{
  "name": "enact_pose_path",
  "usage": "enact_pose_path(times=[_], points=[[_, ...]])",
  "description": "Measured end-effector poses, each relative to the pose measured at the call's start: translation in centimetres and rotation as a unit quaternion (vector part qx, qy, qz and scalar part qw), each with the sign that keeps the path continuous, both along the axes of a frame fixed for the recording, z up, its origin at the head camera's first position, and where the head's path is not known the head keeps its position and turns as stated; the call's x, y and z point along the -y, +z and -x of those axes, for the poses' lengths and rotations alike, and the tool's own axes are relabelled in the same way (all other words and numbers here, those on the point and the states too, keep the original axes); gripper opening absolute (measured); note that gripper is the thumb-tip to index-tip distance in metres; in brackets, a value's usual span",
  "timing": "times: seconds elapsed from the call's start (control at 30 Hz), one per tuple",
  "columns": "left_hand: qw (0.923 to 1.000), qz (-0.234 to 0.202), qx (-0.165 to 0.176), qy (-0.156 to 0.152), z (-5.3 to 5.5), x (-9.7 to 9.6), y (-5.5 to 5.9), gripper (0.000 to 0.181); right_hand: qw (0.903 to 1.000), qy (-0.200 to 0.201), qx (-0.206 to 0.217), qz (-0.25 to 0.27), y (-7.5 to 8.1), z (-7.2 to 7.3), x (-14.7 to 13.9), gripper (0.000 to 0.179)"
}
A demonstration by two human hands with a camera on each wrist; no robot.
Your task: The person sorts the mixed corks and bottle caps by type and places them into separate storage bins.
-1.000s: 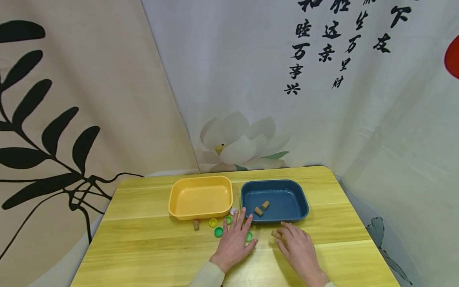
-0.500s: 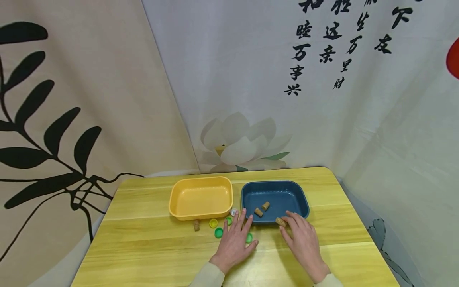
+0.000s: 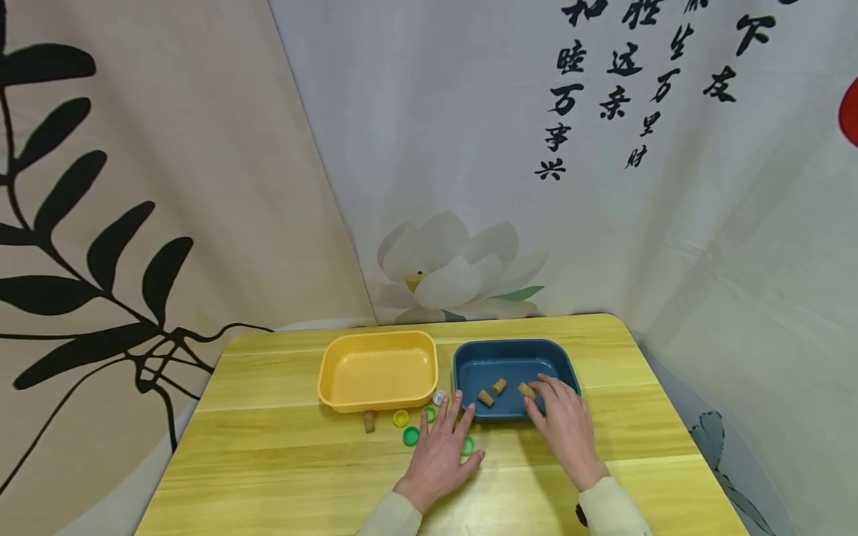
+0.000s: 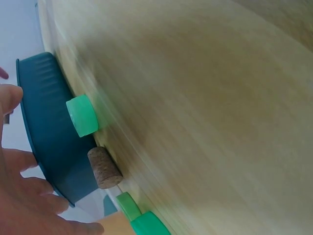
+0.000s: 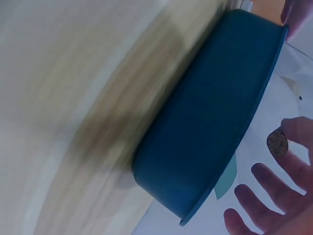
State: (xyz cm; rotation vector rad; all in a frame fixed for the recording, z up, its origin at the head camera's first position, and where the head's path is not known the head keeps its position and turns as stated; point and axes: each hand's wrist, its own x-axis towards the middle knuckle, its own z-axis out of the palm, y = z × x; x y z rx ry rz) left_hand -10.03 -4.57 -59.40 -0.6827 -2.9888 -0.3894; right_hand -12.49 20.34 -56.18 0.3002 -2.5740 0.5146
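A cork (image 3: 526,390) is pinched between thumb and finger of the right hand (image 3: 565,428), above the blue tray (image 3: 512,366), in which two more corks (image 3: 485,398) are seen. The left hand (image 3: 439,452) is held spread, flanked by green caps (image 3: 411,436), near the tray's corner.

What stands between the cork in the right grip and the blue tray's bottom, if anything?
Nothing visible does. The held cork is over the blue tray; two loose corks inside lie left of it in the head view.
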Motion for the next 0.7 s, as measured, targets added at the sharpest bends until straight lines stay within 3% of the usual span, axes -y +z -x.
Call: enact_pose_path(times=[0.7], points=[[1.0,-0.001,-0.007,-0.002,0.0,0.0,-0.3,0.077,0.9968,-0.026,0.074,-0.018,-1.0,3.8,0.5,0.026]])
